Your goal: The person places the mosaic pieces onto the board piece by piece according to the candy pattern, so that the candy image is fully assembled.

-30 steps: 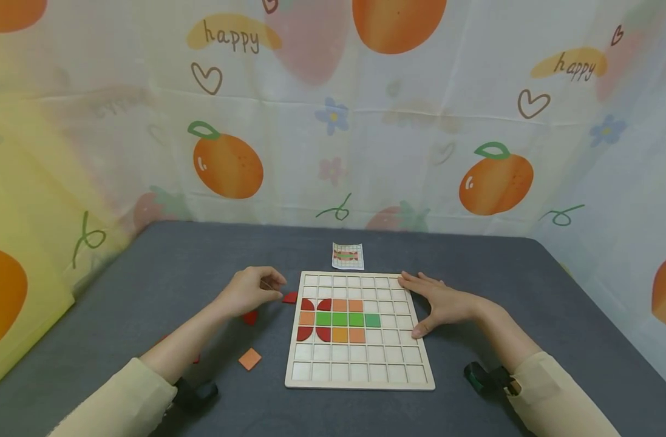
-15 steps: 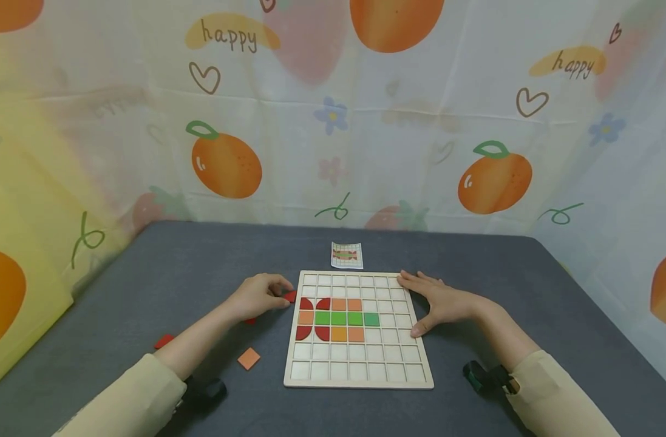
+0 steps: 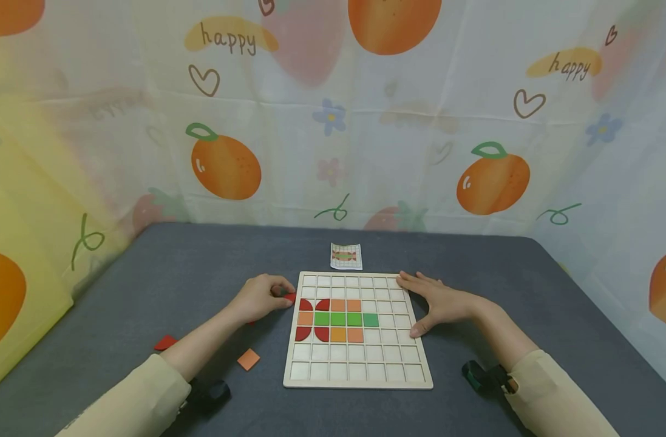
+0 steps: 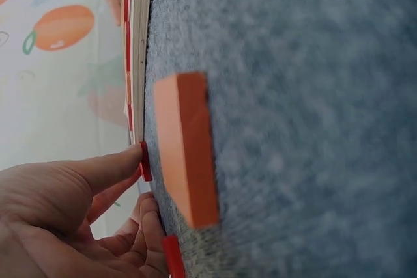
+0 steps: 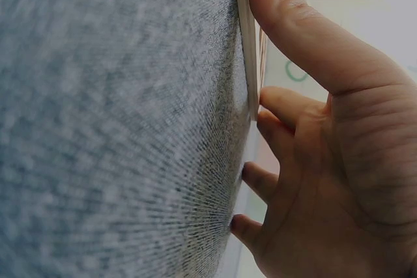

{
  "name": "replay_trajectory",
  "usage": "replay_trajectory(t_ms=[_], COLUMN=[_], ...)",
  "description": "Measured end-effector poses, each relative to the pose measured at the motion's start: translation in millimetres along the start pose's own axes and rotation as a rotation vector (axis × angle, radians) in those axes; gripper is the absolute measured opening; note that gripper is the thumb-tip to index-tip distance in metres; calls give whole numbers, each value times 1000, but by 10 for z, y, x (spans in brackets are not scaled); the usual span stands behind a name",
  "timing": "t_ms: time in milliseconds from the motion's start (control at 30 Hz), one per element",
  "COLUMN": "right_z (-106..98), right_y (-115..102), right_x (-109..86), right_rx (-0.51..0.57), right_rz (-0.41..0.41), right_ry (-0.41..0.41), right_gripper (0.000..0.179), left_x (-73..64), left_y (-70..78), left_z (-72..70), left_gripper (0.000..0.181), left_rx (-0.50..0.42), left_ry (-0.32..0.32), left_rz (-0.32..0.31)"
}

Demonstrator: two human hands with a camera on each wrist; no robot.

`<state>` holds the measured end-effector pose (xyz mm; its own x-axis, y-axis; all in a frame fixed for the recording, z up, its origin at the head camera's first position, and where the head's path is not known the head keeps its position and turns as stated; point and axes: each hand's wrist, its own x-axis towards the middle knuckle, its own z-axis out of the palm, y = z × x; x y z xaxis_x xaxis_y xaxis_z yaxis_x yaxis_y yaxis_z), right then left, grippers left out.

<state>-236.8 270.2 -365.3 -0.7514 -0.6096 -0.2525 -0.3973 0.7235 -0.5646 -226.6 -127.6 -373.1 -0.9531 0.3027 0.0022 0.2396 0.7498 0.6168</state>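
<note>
At the board's (image 3: 357, 371) left edge, the left hand (image 3: 260, 297), newly arrived, pinches a red piece (image 3: 290, 297); right hand (image 3: 441, 302), fingers flat, steadies the right edge.

The small printed pattern card (image 3: 346, 256) at the far edge of the wooden grid board (image 3: 358, 371) is too small to read. The left hand (image 3: 260, 297) covers most of a red flat piece (image 3: 291, 297). The left wrist view blurs the orange square tile (image 4: 186, 144); both sleeves run off the near edge.
</note>
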Motion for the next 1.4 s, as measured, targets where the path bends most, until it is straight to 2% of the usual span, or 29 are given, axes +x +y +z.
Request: replay_trajectory(t_ms=[367,733,967,1100,1400], right_z=[5,3,6,8,5], right_y=[-9,-3,0,15,28], right_x=[-6,1,8,14,13], right_rx=[0,-11,-17,-20,-20], right_rz=[9,9,13,17,14], right_ry=[0,-2,-1,1,-1], right_gripper=[118,118,118,118,118], left_x=[4,-7,34,73,138], left_y=[35,57,66,133,457], left_z=[15,21,34,51,222], left_gripper=[18,17,11,11,8], left_rx=[-8,-73,-88,-108,-224], left_ry=[18,53,114,130,35], left_rz=[-34,-66,-57,-44,-8])
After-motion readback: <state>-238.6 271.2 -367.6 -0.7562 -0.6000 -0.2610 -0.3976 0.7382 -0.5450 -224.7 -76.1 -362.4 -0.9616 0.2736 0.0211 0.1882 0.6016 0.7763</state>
